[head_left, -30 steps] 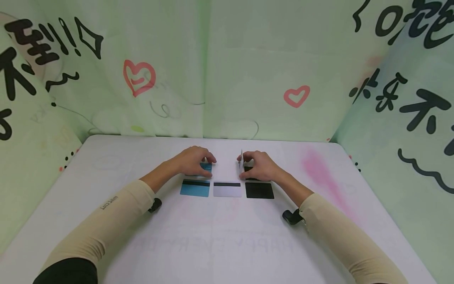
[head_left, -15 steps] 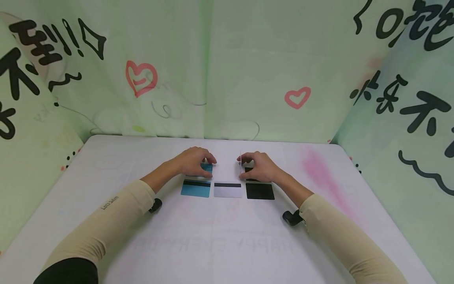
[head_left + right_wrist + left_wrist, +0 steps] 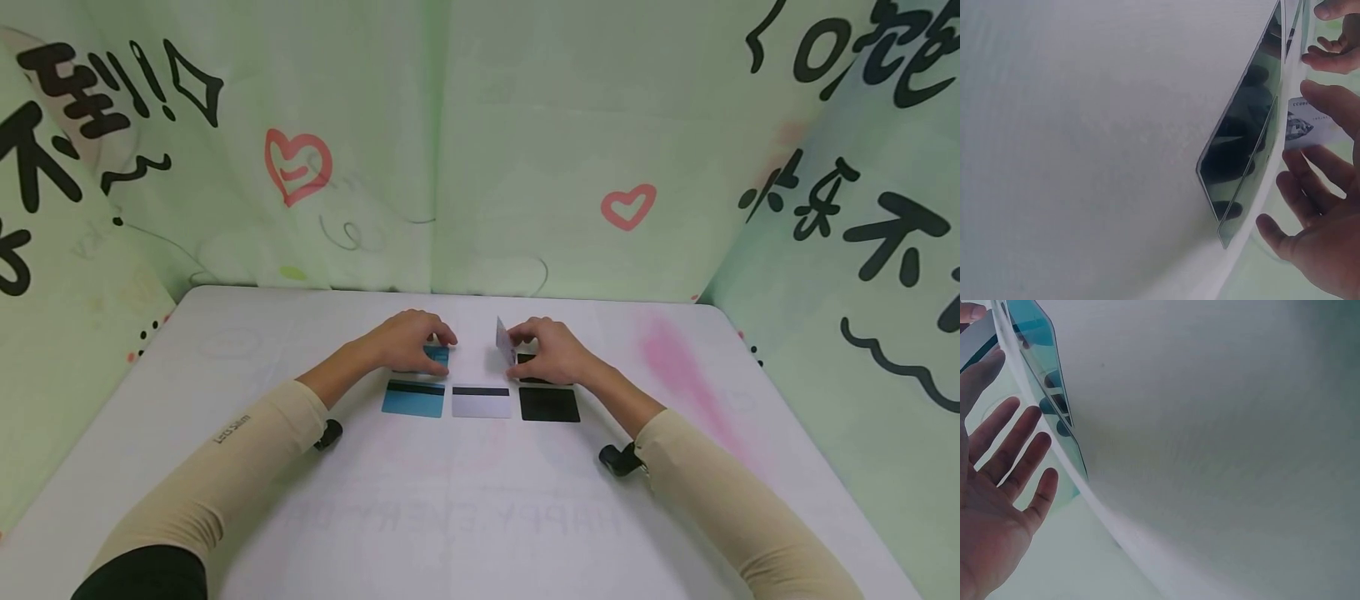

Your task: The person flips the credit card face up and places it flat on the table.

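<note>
My right hand (image 3: 551, 350) pinches a pale card (image 3: 505, 340) that stands tilted on edge above the back row. In the right wrist view this card (image 3: 1315, 130) has a printed picture and small lettering. My left hand (image 3: 408, 340) is over a blue card (image 3: 438, 357) at the back left, fingers relaxed and spread in the left wrist view. A black card (image 3: 527, 361) lies partly hidden under the right hand. The front row holds a blue striped card (image 3: 412, 402), a pale lavender striped card (image 3: 481, 406) and a black card (image 3: 550, 406).
The cards lie on a white table (image 3: 450, 500) with a pink smear (image 3: 682, 367) on its right. Green cloth walls (image 3: 517, 125) with drawn hearts and black lettering stand behind and at both sides. Dark wrist devices (image 3: 619, 459) sit below the sleeves.
The pale card in my right hand has gone from edge-on to turned, its top leaning left and its face showing. My left hand stays in place.
</note>
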`<state>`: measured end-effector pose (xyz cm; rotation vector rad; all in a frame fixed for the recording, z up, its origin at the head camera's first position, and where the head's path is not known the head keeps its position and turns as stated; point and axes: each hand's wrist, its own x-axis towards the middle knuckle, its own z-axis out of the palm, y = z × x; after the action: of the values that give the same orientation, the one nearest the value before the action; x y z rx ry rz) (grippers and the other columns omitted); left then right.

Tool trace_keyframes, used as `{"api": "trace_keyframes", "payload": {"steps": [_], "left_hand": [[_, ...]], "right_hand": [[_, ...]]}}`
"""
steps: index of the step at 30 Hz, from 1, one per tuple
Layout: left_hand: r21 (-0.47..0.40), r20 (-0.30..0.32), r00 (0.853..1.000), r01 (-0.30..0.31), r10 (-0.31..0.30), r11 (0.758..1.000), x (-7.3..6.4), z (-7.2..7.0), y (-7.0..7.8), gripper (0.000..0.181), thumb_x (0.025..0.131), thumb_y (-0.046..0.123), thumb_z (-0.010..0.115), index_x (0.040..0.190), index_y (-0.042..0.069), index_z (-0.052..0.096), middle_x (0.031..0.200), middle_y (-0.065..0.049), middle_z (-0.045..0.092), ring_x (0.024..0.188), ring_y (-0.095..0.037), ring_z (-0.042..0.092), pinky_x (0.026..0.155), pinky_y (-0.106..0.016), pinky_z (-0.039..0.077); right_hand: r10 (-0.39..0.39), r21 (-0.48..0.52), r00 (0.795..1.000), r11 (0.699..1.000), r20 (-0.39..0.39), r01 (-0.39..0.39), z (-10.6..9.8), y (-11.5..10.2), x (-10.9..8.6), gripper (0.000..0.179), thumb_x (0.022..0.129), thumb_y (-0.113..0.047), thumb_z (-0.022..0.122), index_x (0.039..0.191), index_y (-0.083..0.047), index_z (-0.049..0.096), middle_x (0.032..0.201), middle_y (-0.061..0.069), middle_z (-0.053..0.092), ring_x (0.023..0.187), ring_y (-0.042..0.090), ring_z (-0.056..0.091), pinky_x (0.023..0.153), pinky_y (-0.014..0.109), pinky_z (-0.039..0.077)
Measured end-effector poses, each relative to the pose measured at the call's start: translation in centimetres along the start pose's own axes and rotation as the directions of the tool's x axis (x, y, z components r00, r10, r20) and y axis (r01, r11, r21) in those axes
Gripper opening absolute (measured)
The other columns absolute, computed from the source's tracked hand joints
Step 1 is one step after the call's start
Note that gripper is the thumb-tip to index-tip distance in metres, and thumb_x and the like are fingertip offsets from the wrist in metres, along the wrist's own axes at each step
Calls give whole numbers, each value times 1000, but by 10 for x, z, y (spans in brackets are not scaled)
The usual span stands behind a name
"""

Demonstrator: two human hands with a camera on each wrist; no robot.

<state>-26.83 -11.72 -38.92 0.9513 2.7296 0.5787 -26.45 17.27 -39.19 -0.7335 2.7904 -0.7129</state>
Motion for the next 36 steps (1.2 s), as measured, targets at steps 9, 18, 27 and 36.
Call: {"api": "trace_keyframes", "payload": {"steps": [9,18,27,36], "left_hand": [[3,-9,1000,-13,13,1000,2,0,-1,50,87,34,84,130,11,72,119,-1,74,111,-22,65,107,-46,46],[8,-15,1000,-12,12,1000,2,1,-1,50,87,34,84,130,11,72,119,-1,74,111,-22,65,107,-46,46],[-2,-12,1000,-12,12,1000,7,1,2,53,87,36,83,132,11,71,122,-3,73,113,-23,64,106,-46,47],[-39,-14,1000,2,-3,999,14,6,2,59,87,38,84,138,12,67,126,-3,71,116,-23,63,104,-43,50]], "right_hand": [[6,0,1000,1000,-20,-6,-2,1,-1,63,80,-26,90,134,-7,64,117,8,69,111,28,59,95,44,48],[6,7,999,1000,-40,-6,-3,1,-2,59,77,-27,92,126,-9,65,115,9,69,109,28,57,94,43,45],[-4,5,1000,1000,-30,4,-3,0,-3,56,78,-28,91,126,-10,69,115,8,70,111,29,56,94,44,45],[11,-22,1000,1000,-14,-11,-2,-4,-2,54,81,-29,90,128,-12,70,116,7,69,113,28,56,98,46,47]]}}
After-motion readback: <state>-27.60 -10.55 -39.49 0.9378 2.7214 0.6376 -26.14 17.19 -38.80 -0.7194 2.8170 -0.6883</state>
